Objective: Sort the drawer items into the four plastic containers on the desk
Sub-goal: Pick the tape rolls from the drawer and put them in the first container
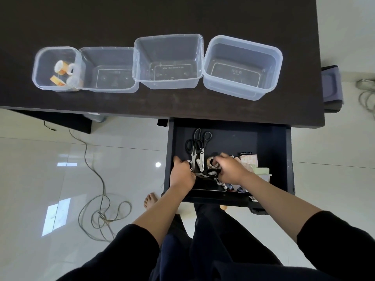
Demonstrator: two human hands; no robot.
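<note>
Both hands in open drawer (272, 151). Left hand (181, 175) curled on tape roll (190, 166); right hand (230, 168) pinching second roll (213, 162). Scissors (197, 147) just beyond fingers: snag, nick risk. Leftmost container (54, 67) holds tape.

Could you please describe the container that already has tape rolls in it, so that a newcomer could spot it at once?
On the dark desk, four clear plastic containers stand in a row above the open drawer. The one you want is the leftmost container, the smallest. It alone holds anything: a few tape rolls; the other three are empty.
</note>
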